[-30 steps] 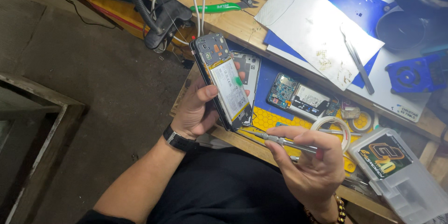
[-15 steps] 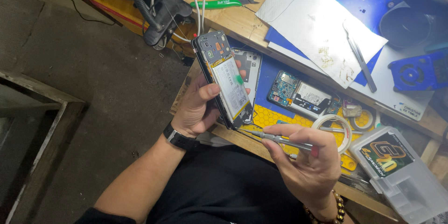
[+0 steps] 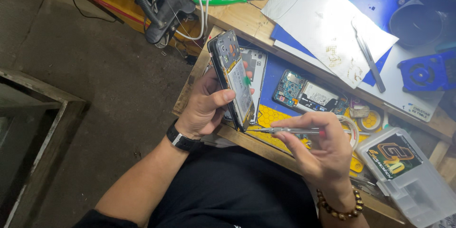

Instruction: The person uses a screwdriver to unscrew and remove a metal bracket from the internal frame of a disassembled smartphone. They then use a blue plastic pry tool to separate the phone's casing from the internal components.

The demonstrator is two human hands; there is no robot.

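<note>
View: single head cam, no second view to overlap.
Facing: steeply down, tilted, over lap toward workbench [image 3: 237, 19].
Range: close; hands mid-frame.
Left: bare floor.
Far right: bench clutter.

clear plastic box [image 3: 408, 180], black-green label [image 3: 394, 157], bench's right

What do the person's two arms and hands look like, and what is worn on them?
Both forearms are bare. The left hand has a black wristband or watch at its wrist, with a dark sleeve edge higher up near the elbow. The right hand has a bracelet of round brown beads at its wrist. No gloves on either hand.
</note>
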